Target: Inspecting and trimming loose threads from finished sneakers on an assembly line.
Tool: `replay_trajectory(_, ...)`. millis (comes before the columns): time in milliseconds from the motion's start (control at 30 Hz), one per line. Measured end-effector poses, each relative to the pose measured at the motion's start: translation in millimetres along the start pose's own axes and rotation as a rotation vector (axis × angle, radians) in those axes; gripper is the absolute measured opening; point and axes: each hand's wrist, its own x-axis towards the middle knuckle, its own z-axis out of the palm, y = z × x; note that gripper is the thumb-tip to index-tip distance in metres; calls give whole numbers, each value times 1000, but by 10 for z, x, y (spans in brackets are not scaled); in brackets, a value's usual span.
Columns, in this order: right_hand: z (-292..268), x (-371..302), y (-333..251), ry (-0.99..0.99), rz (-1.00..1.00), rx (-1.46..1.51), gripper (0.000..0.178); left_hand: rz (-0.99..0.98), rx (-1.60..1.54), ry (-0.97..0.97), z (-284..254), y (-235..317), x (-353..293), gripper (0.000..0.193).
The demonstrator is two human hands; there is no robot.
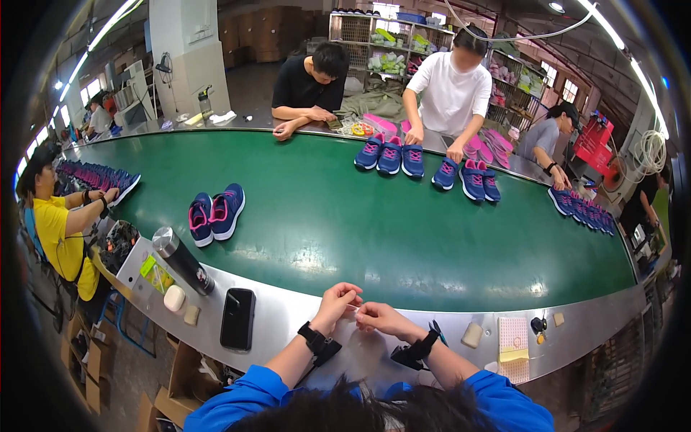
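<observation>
Above the near metal edge of the green belt, my left hand and my right hand are close together, fingers curled and pinched. Between the fingertips shows a thin, whitish bit, too small to name. Both wrists wear black bands. Nearest on the left, a black phone lies on the metal ledge. To the right of my right hand sits a small beige block. Farther off, a pair of navy and pink sneakers stands on the green belt, out of reach of either hand.
A dark thermos, a white rounded case and a green packet sit on the left ledge. A notepad lies at right. Across the belt, a person in white handles several sneakers; other people work around it.
</observation>
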Motion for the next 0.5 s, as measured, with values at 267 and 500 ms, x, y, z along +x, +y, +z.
replay_trajectory(267,-799,735,-102,110,31,46,28,81,-2,49,-148,84,859,15)
replay_trajectory(500,-1879,1976,-518,203,31,94,32,4,-232,-53,-89,-137,1668,13)
